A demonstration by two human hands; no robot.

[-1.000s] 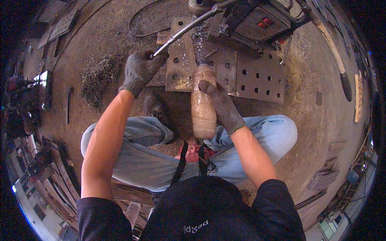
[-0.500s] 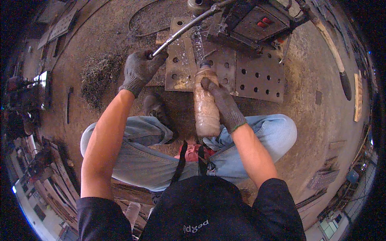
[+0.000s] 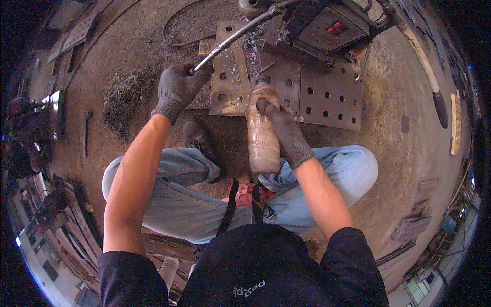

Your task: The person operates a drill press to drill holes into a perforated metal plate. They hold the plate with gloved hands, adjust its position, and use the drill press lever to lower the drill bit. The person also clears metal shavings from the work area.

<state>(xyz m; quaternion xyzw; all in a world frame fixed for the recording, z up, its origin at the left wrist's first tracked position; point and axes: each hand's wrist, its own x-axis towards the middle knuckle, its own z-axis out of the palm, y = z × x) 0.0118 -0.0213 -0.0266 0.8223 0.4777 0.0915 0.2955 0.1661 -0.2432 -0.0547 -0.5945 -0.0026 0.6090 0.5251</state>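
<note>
Both of my hands wear dark grey knit gloves. My left hand is closed around the lower end of a long metal lever, which slants up and right to the machine at the top. In my right hand is a dirty clear plastic bottle of cloudy brownish liquid, gripped from its right side with the thumb across the front. The bottle's dark-tipped neck points away from me, over a steel plate with round holes. My fingers behind the bottle are hidden.
The machine has red switches. Metal shavings lie heaped on the floor at the left. A long-handled tool rests at the right, near a wooden strip. My shoe is below the plate's left part.
The bottle's neck has shifted very slightly to the right. My left hand and the lever look the same.
</note>
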